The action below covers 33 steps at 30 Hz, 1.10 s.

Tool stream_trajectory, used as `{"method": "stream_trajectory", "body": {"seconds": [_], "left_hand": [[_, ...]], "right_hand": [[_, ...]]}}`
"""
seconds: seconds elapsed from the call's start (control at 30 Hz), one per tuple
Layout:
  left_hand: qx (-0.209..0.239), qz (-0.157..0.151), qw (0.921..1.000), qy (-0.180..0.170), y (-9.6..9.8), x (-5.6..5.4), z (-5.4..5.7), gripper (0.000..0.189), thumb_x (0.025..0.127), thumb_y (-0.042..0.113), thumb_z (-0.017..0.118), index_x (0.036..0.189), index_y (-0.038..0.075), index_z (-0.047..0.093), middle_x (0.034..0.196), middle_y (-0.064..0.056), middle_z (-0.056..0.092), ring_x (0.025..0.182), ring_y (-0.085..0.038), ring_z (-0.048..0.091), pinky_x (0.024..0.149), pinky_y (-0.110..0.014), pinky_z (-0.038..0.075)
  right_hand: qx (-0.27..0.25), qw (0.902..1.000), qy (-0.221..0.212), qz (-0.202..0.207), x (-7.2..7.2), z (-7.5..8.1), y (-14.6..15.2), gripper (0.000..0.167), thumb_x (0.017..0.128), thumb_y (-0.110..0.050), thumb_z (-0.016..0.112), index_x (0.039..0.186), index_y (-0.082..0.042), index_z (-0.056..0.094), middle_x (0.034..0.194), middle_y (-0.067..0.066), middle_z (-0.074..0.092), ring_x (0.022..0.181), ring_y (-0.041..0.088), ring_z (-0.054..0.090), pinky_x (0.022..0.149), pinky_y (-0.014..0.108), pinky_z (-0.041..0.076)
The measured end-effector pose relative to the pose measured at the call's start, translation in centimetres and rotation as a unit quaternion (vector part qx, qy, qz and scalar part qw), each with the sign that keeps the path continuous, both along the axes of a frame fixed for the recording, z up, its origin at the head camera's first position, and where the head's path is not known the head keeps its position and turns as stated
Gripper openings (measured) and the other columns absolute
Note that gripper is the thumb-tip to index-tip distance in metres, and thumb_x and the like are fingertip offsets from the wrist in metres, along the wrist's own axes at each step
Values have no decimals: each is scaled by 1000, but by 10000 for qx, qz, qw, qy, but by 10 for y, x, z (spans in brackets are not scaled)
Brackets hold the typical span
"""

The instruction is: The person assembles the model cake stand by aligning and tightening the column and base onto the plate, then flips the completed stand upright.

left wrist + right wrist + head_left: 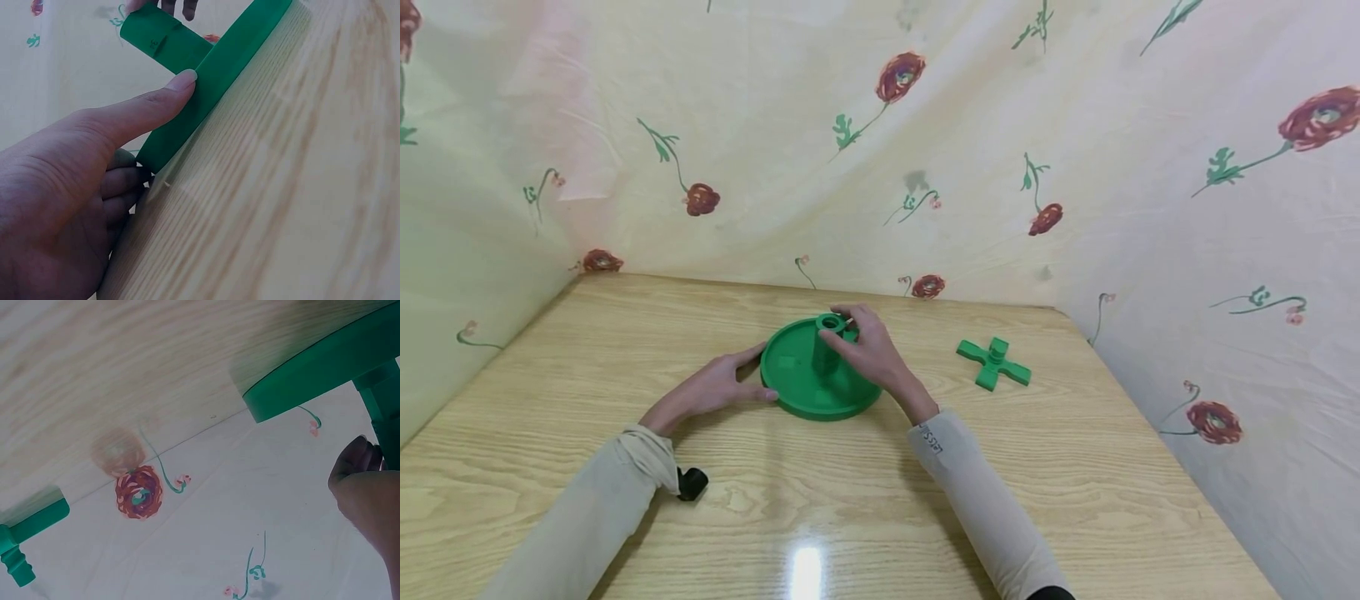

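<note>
- The left arm's pale beige fabric sleeve [580, 508] and the right arm's matching sleeve [985, 500] run in from the lower edge of the head view; dark lettering [931, 439] marks the right cuff, and a small black cylindrical object [692, 483] sits at the left cuff.
- The left of the two hands [718, 387] grips the near-left edge of a round, shallow, green plastic-looking dish [823, 413], the thumb pressed against its low outer wall and the other fingers set round the edge.
- The dish lies flat on the light wood-grain desk [760, 517], roughly midway between the two sleeves.
- A thick green cylindrical post [824, 354] with a round hole in its top stands upright in the dish; the left wrist view shows a step and a small dark marking on its side.
- The right hand [876, 350] grasps the post near its upper end, thumb on the near side, fingers curled behind; their tips are partly hidden.
- A green four-armed cross [985, 379], with a short ribbed peg [998, 349] rising from its centre, rests on the desk to the right, well apart from the dish and hands.
- Cream cloth [775, 125] printed with red flowers and green stems hangs behind and beside the desk.
- A bright reflection [807, 575] shines on the desk's near part.
</note>
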<state>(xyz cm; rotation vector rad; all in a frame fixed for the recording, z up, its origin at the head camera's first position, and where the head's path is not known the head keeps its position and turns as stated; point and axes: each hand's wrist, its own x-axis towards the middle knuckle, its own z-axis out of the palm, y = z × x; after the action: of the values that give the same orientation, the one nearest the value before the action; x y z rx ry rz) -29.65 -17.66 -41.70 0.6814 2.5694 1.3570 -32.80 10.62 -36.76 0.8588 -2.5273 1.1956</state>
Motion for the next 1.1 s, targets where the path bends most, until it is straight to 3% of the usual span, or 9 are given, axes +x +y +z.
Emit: {"method": "stream_trajectory", "body": {"seconds": [0.27,0.5,0.77,1.1], "left_hand": [[13,28,10000,18,0,1,0,101,90,44,81,164,5,23,165,-23,27,152,-43,21,118,-63,23],[-31,54,10000,24,1,1,1,102,90,44,81,164,4,23,165,-24,27,152,-42,21,119,-62,23],[-30,60,10000,33,1,2,1,102,91,43,80,164,3,23,164,-25,27,152,-43,21,119,-62,23],[21,38,10000,-19,1,2,1,102,91,43,81,164,4,23,165,-23,26,153,-42,19,119,-62,22]], "right_hand": [[-135,9998,16,167,0,1,1,43,102,-13,67,139,6,58,127,21,59,110,33,58,93,52,53],[-33,9999,-73,-100,0,1,0,47,102,-22,70,137,6,58,129,19,60,109,32,60,93,44,54],[-66,9999,59,82,1,0,0,44,102,-14,67,140,7,57,130,21,60,111,33,58,96,52,52],[-32,10000,15,-59,1,0,0,45,102,-19,69,139,5,58,131,21,59,110,33,58,94,50,52]]}}
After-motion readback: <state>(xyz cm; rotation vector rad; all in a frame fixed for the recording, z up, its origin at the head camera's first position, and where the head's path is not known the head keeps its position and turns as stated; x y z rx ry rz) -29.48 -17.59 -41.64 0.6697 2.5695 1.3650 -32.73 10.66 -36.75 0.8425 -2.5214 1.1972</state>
